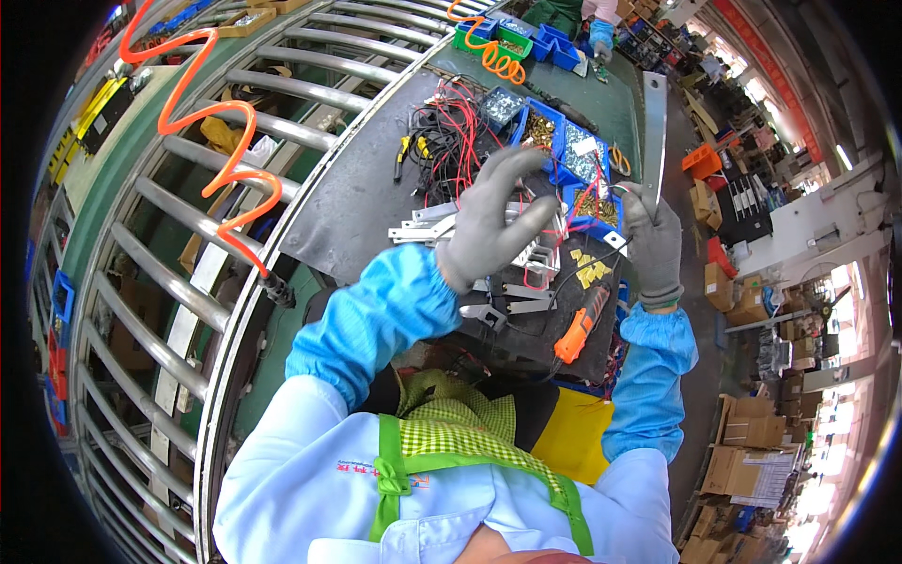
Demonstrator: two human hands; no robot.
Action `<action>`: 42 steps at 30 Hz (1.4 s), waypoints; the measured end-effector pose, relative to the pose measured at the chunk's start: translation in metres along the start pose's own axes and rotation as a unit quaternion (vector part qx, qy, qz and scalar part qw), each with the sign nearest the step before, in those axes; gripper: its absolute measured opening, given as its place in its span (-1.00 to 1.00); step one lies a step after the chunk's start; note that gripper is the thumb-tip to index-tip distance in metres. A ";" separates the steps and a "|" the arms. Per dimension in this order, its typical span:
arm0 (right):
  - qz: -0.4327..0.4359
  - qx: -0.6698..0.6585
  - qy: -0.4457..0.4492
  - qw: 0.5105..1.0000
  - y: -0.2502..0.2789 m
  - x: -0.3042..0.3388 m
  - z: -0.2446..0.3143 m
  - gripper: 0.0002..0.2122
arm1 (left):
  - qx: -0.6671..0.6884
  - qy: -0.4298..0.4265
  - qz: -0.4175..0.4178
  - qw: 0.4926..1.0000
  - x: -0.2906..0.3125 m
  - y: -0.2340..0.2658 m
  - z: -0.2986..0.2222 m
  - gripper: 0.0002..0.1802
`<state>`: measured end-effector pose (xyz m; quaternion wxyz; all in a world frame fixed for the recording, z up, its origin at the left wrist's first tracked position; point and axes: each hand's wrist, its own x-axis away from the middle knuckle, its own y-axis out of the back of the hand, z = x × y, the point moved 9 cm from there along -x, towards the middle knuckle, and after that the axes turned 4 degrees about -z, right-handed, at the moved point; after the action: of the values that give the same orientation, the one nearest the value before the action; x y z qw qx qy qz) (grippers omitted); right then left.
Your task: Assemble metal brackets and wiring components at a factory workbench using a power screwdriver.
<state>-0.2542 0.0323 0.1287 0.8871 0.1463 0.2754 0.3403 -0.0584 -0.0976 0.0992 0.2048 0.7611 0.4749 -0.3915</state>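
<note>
My right hand (653, 249), in a grey glove, is closed on the lower end of a long flat metal strip (654, 132) with a hole near its top. The strip stands upright above the hand. My left hand (496, 226), gloved too, has its fingers spread and holds nothing. It hovers over a pile of white metal brackets (423, 226). Beside my right hand, thin red and black wires run past a blue bin of brass-coloured screws (594, 207). An orange-handled tool (581, 327) lies on the dark mat, close to some yellow stickers (590, 270).
A bundle of black and red cables (446, 141) lies beyond my left hand, next to blue bins of small hardware (583, 155). A roller conveyor (178, 221) runs along the left, with an orange coiled hose (246, 141) above it. At the far end, another person's gloved hand (601, 42) shows.
</note>
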 end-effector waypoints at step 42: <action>-0.186 -0.395 0.071 0.897 0.201 0.132 0.054 -0.75 | 0.517 0.413 0.617 0.425 0.268 -0.094 -0.061 -0.35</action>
<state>-0.2464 0.2642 0.2105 0.8972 -0.2943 0.2024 0.2597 -0.0516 0.1383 -0.0698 -0.2612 0.8846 -0.3853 0.0287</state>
